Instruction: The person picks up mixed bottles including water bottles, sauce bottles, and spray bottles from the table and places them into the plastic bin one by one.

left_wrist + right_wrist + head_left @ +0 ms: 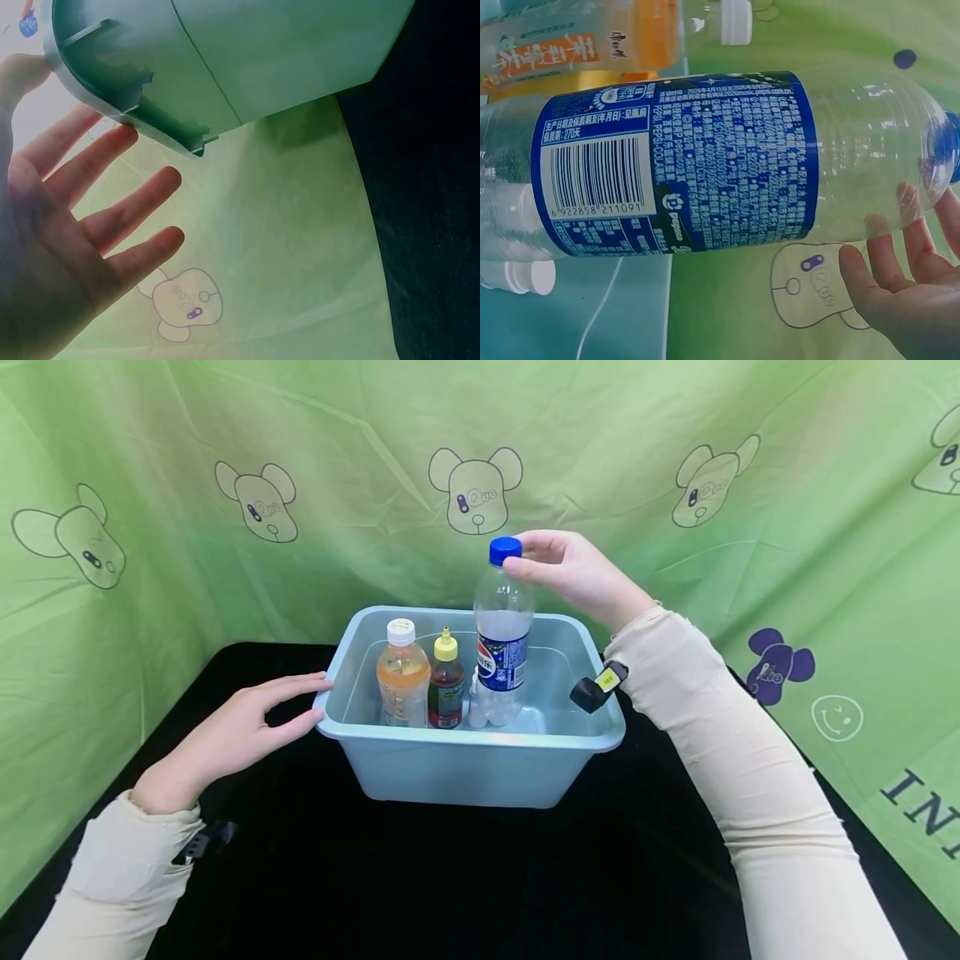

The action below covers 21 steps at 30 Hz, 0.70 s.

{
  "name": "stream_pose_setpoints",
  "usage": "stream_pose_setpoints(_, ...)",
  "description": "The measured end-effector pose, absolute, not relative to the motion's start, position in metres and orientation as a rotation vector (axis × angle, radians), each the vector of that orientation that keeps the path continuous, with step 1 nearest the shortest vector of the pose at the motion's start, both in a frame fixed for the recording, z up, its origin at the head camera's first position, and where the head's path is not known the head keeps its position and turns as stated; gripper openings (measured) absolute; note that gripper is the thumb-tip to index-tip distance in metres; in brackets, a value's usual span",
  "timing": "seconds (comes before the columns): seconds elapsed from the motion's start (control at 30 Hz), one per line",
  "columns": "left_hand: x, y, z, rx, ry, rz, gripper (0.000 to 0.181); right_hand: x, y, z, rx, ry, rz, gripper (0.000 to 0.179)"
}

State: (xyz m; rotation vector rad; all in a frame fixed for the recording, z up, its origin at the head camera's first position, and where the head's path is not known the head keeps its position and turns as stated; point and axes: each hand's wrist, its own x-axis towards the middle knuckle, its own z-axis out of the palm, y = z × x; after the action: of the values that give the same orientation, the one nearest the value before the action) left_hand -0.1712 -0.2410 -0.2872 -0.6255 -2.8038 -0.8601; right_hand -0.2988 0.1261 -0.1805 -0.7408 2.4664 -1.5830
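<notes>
My right hand (573,572) pinches the blue cap of a clear plastic Pepsi bottle (501,656) between thumb and fingers. The bottle is upright, its lower end inside a light blue plastic tub (465,768); its blue label and barcode fill the right wrist view. My left hand (236,727) touches the tub's left rim with thumb and fingertips, its fingers straight and spread in the left wrist view. Left of the Pepsi bottle stand a dark sauce bottle (447,685) with a yellow nozzle cap and an orange-labelled drink bottle (402,672) with a white cap.
A small white bottle (529,277) is in the tub, partly hidden behind the Pepsi bottle in the head view. The tub stands on a black cloth (450,877). A green curtain (360,460) with printed bear heads hangs behind and at both sides.
</notes>
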Motion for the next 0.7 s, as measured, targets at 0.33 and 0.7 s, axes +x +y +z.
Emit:
stream_pose_setpoints(0.33, -0.170, -0.239, -0.287, -0.625, -2.804, -0.870, 0.042, -0.303, 0.120, -0.190, -0.742, 2.458, -1.503, 0.024)
stream_pose_setpoints(0.7, -0.171, -0.238, -0.288, -0.612, -2.798, -0.864, 0.042, -0.304, 0.114, -0.197, -0.763, 2.405, -1.442, 0.026)
